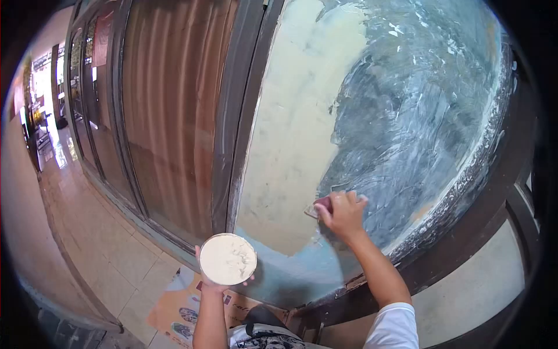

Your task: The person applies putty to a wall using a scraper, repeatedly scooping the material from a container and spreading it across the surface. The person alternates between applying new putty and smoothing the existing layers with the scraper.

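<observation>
My left hand [210,284] holds a round container of cream-coloured paste [228,259] from below, its fingers around the rim and underside. The paste surface is rough on its right part. Against the wall, my right hand [344,213] is closed on a small scraper with a reddish handle [324,203]; its blade edge touches the wall at the border of the cream coat. Cream coating [290,134] covers the wall's left strip, while the bare grey-blue wall [401,128] with whitish streaks lies to the right.
Left of the wall stands a dark door frame [235,116] with glass and a brown curtain [168,99] behind it. An orange printed sheet [168,308] lies on the tiled floor [110,256]. Dark framing with pale panels [482,285] is at the lower right.
</observation>
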`<action>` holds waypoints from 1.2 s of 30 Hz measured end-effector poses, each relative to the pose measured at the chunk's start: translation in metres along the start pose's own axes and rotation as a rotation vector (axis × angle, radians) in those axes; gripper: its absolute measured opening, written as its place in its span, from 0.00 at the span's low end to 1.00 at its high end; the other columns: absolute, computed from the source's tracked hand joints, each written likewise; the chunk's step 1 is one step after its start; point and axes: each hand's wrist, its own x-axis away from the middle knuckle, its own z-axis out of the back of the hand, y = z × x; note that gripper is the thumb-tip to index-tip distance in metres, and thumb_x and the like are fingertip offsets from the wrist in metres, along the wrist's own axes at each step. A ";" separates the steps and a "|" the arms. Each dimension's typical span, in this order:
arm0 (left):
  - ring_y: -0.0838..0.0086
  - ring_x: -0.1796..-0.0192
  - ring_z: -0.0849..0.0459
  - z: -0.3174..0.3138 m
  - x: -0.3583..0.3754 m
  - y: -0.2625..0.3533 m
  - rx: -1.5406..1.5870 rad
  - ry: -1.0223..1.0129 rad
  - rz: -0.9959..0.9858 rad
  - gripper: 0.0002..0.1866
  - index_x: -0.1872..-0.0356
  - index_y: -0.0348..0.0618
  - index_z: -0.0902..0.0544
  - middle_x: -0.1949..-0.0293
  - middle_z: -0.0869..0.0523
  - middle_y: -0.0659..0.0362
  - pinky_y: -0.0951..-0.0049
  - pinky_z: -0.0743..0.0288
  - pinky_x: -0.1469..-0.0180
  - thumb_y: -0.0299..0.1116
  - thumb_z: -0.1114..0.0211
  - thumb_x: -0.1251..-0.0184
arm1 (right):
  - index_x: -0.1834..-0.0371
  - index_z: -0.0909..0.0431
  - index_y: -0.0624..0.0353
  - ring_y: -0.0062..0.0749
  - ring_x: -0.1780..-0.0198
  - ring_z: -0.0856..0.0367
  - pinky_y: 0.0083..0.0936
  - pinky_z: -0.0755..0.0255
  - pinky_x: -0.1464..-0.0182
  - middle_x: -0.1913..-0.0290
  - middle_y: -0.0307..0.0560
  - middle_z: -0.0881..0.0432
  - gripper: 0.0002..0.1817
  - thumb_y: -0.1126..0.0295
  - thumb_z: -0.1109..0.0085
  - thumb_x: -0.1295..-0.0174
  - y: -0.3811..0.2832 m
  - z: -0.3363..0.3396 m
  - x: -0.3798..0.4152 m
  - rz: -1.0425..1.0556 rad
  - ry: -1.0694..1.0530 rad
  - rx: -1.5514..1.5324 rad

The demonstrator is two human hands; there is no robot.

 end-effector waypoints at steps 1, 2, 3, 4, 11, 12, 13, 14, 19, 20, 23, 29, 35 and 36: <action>0.20 0.52 0.18 0.001 -0.001 0.000 -0.001 -0.001 0.002 0.62 0.23 0.47 0.35 0.34 0.25 0.30 0.31 0.15 0.64 0.89 0.55 0.46 | 0.57 0.19 0.48 0.41 0.58 0.27 0.44 0.46 0.53 0.63 0.37 0.21 0.19 0.48 0.29 0.41 -0.002 -0.001 0.003 0.104 -0.075 0.072; 0.19 0.52 0.18 0.002 -0.001 0.000 0.005 0.000 0.017 0.62 0.23 0.47 0.35 0.33 0.25 0.30 0.31 0.15 0.64 0.89 0.54 0.46 | 0.57 0.19 0.49 0.40 0.58 0.27 0.45 0.46 0.53 0.63 0.38 0.22 0.20 0.48 0.29 0.41 0.003 -0.005 -0.002 0.044 -0.063 0.064; 0.19 0.52 0.18 0.003 -0.002 0.000 0.013 0.003 0.034 0.62 0.23 0.46 0.35 0.33 0.25 0.30 0.31 0.15 0.64 0.89 0.54 0.46 | 0.57 0.19 0.49 0.40 0.58 0.27 0.45 0.46 0.53 0.63 0.38 0.22 0.20 0.48 0.29 0.41 0.006 0.000 -0.015 0.040 -0.066 0.065; 0.19 0.51 0.18 0.007 -0.002 0.001 0.000 0.007 0.041 0.62 0.23 0.46 0.35 0.33 0.25 0.30 0.30 0.15 0.64 0.89 0.54 0.46 | 0.57 0.19 0.48 0.40 0.58 0.27 0.45 0.45 0.52 0.63 0.37 0.22 0.20 0.47 0.29 0.42 0.010 0.007 -0.029 -0.072 0.038 0.053; 0.20 0.52 0.18 -0.003 -0.001 0.000 0.020 0.011 0.019 0.62 0.23 0.46 0.35 0.33 0.26 0.30 0.33 0.15 0.65 0.89 0.55 0.46 | 0.62 0.18 0.47 0.39 0.55 0.26 0.48 0.45 0.47 0.63 0.34 0.19 0.20 0.45 0.27 0.43 -0.007 -0.001 -0.002 0.036 -0.144 0.002; 0.21 0.52 0.17 0.003 -0.002 0.001 -0.040 0.036 0.003 0.62 0.23 0.46 0.34 0.33 0.25 0.31 0.32 0.15 0.65 0.89 0.55 0.46 | 0.62 0.18 0.46 0.40 0.56 0.26 0.49 0.44 0.49 0.63 0.35 0.21 0.19 0.44 0.29 0.42 -0.003 -0.002 -0.007 0.018 -0.112 0.005; 0.21 0.52 0.17 0.005 -0.002 0.003 -0.041 0.036 0.003 0.62 0.23 0.46 0.34 0.33 0.25 0.31 0.32 0.15 0.65 0.89 0.55 0.46 | 0.63 0.18 0.45 0.40 0.56 0.26 0.49 0.43 0.51 0.63 0.35 0.22 0.19 0.44 0.30 0.41 0.000 -0.001 -0.018 -0.001 -0.080 0.008; 0.21 0.52 0.17 0.007 -0.003 0.003 -0.045 0.044 0.005 0.61 0.23 0.47 0.34 0.33 0.25 0.31 0.32 0.15 0.64 0.89 0.55 0.46 | 0.62 0.18 0.47 0.41 0.56 0.26 0.49 0.43 0.51 0.63 0.36 0.21 0.20 0.43 0.30 0.41 0.006 0.007 -0.030 -0.097 -0.037 0.002; 0.20 0.51 0.18 -0.002 -0.001 0.000 -0.038 0.033 0.009 0.60 0.23 0.48 0.34 0.32 0.25 0.33 0.30 0.16 0.64 0.88 0.55 0.45 | 0.56 0.16 0.49 0.41 0.55 0.26 0.49 0.43 0.50 0.63 0.36 0.21 0.23 0.43 0.30 0.42 0.003 0.008 -0.017 -0.231 0.107 -0.092; 0.19 0.51 0.18 -0.004 -0.002 0.000 -0.021 0.035 -0.007 0.59 0.23 0.47 0.34 0.32 0.25 0.32 0.27 0.16 0.64 0.87 0.54 0.44 | 0.56 0.16 0.48 0.40 0.55 0.26 0.49 0.43 0.50 0.63 0.36 0.21 0.23 0.43 0.30 0.42 -0.004 0.003 -0.001 -0.111 -0.036 -0.058; 0.18 0.50 0.19 -0.001 -0.004 0.003 0.015 -0.030 0.035 0.58 0.24 0.47 0.33 0.33 0.25 0.31 0.26 0.16 0.66 0.86 0.52 0.43 | 0.58 0.18 0.51 0.40 0.56 0.26 0.46 0.46 0.46 0.62 0.38 0.19 0.23 0.45 0.26 0.44 -0.001 -0.004 0.000 0.108 -0.145 0.079; 0.19 0.50 0.19 0.007 0.000 0.002 0.006 0.026 -0.004 0.62 0.22 0.46 0.35 0.32 0.26 0.31 0.29 0.16 0.63 0.89 0.55 0.45 | 0.63 0.17 0.48 0.40 0.56 0.25 0.47 0.45 0.49 0.62 0.36 0.19 0.21 0.43 0.29 0.42 0.019 0.016 -0.034 -0.246 0.143 -0.020; 0.21 0.51 0.17 0.012 0.003 0.004 -0.055 0.029 -0.008 0.63 0.23 0.45 0.35 0.33 0.25 0.31 0.33 0.15 0.65 0.89 0.56 0.46 | 0.65 0.18 0.47 0.40 0.56 0.26 0.47 0.45 0.48 0.64 0.36 0.19 0.20 0.43 0.28 0.44 0.021 0.007 -0.011 -0.021 -0.091 -0.024; 0.22 0.51 0.17 0.015 0.001 0.003 -0.052 0.018 0.000 0.63 0.23 0.45 0.35 0.34 0.24 0.32 0.35 0.15 0.65 0.90 0.56 0.46 | 0.64 0.18 0.46 0.40 0.56 0.26 0.47 0.45 0.48 0.63 0.36 0.19 0.20 0.44 0.27 0.44 0.028 0.016 -0.026 -0.189 0.076 -0.015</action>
